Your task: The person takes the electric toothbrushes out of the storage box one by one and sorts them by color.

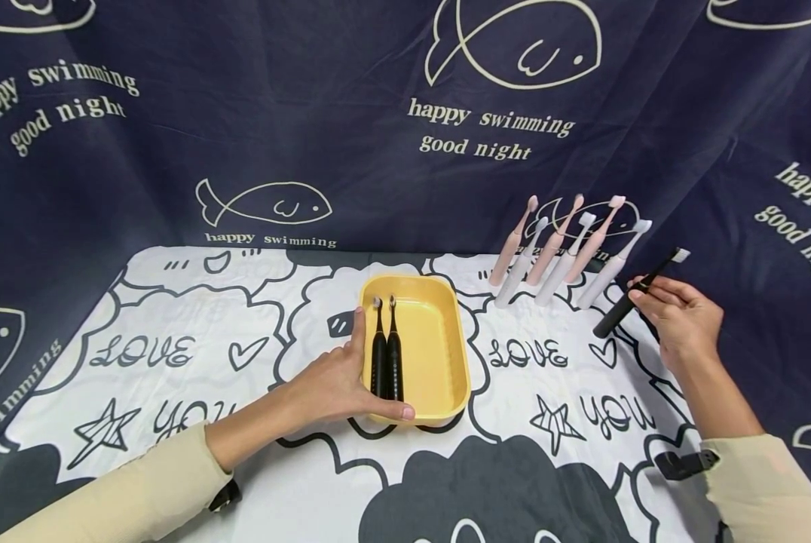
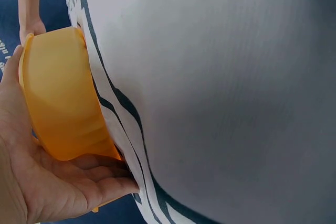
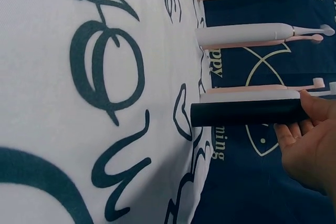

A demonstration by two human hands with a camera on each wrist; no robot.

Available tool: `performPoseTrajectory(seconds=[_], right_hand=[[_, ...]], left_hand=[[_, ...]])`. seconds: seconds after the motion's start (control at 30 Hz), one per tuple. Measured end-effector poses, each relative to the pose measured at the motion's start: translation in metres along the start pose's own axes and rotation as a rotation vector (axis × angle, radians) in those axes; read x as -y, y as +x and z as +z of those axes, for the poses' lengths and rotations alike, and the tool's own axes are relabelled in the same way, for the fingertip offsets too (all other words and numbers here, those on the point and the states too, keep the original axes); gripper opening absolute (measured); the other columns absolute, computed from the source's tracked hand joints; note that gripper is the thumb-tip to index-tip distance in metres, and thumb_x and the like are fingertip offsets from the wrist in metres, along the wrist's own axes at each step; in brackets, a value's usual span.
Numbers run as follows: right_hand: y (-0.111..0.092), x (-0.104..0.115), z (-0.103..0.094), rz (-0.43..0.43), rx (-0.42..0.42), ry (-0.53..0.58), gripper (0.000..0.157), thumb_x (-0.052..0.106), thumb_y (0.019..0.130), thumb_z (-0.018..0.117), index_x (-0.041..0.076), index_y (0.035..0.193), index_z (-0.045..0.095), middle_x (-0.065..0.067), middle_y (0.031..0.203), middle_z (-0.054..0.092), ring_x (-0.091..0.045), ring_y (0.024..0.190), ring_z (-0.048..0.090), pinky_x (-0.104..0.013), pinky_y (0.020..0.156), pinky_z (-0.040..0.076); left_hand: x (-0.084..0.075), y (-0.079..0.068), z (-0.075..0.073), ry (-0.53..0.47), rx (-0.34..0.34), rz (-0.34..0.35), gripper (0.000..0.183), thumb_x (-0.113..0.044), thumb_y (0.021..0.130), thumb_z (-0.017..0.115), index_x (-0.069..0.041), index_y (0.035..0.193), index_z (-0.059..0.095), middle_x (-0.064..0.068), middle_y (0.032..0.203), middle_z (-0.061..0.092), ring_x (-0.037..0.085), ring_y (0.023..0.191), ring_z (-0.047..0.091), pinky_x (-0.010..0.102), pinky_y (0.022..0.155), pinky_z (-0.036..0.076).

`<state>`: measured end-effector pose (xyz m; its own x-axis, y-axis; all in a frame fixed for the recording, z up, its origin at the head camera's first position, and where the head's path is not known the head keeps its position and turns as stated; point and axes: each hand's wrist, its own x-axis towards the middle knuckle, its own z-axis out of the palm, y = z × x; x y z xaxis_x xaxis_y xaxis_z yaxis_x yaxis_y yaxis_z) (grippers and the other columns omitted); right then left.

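Observation:
My left hand [image 1: 334, 377] grips the near left corner of a yellow tray [image 1: 436, 347], its thumb along the near rim and its fingers against the left side. Inside, two black electric toothbrushes [image 1: 379, 358] lie side by side along the left wall, heads toward the far end. At the right, my right hand [image 1: 683, 320] pinches another black electric toothbrush [image 1: 622, 311] near its neck. The brush is held roughly upright, head up; its base is close to the cloth, and I cannot tell whether it touches. In the right wrist view that dark handle [image 3: 247, 114] is beside a white one.
Several electric toothbrushes stand upright in two rows at the back right: pink ones [image 1: 548, 258] behind, white ones [image 1: 560, 277] in front. A white patterned cloth [image 1: 256, 385] covers the table. Behind it hangs a dark blue curtain [image 1: 351, 136] with fish prints.

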<state>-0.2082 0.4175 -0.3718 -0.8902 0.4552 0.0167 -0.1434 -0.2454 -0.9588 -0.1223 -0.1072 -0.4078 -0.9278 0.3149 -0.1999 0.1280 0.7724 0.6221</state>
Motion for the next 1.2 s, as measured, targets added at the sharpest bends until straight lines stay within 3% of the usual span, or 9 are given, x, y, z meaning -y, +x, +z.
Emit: performPoseTrajectory(seconds=[0.27, 0.5, 0.77, 0.93, 1.2], right_hand=[[-0.002, -0.002, -0.002, 0.006, 0.008, 0.011, 0.04, -0.028, 0.086, 0.08, 0.008, 0.103, 0.081, 0.002, 0.087, 0.087, -0.008, 0.077, 0.084, -0.019, 0.072, 0.065], [-0.006, -0.004, -0.004, 0.008, 0.039, 0.033, 0.043, -0.031, 0.084, 0.078, 0.007, 0.106, 0.08, -0.001, 0.089, 0.087, -0.01, 0.079, 0.085, -0.021, 0.075, 0.066], [-0.013, -0.001, -0.004, 0.032, -0.026, -0.022, 0.046, -0.03, 0.082, 0.082, 0.011, 0.103, 0.082, 0.003, 0.087, 0.086, -0.006, 0.078, 0.083, -0.019, 0.072, 0.065], [-0.016, 0.001, -0.006, 0.026, -0.06, 0.007, 0.044, -0.03, 0.083, 0.081, 0.008, 0.104, 0.084, 0.002, 0.086, 0.087, -0.008, 0.076, 0.084, -0.021, 0.07, 0.065], [-0.022, 0.001, -0.012, 0.043, -0.024, 0.046, 0.04, -0.029, 0.087, 0.078, 0.008, 0.103, 0.084, 0.0, 0.087, 0.087, -0.009, 0.079, 0.084, -0.022, 0.07, 0.066]], left_hand=[[0.0, -0.001, -0.001, -0.011, 0.005, -0.007, 0.179, -0.093, 0.062, 0.09, -0.03, 0.172, -0.036, 0.031, 0.167, 0.055, 0.03, 0.135, 0.066, 0.055, 0.116, 0.054], [0.0, -0.001, -0.001, -0.022, 0.003, -0.005, 0.18, -0.093, 0.062, 0.091, -0.027, 0.175, -0.032, 0.029, 0.171, 0.051, 0.031, 0.139, 0.064, 0.056, 0.118, 0.053], [0.0, -0.001, -0.002, -0.018, 0.008, -0.011, 0.181, -0.094, 0.061, 0.091, -0.028, 0.174, -0.033, 0.028, 0.174, 0.047, 0.03, 0.142, 0.063, 0.056, 0.119, 0.052], [0.0, -0.001, -0.002, -0.025, 0.006, -0.003, 0.181, -0.093, 0.061, 0.091, -0.025, 0.175, -0.032, 0.028, 0.173, 0.049, 0.029, 0.14, 0.064, 0.056, 0.118, 0.053], [0.0, -0.002, -0.001, -0.034, 0.002, 0.012, 0.179, -0.094, 0.062, 0.09, -0.029, 0.173, -0.034, 0.029, 0.174, 0.048, 0.031, 0.144, 0.063, 0.057, 0.119, 0.053]])
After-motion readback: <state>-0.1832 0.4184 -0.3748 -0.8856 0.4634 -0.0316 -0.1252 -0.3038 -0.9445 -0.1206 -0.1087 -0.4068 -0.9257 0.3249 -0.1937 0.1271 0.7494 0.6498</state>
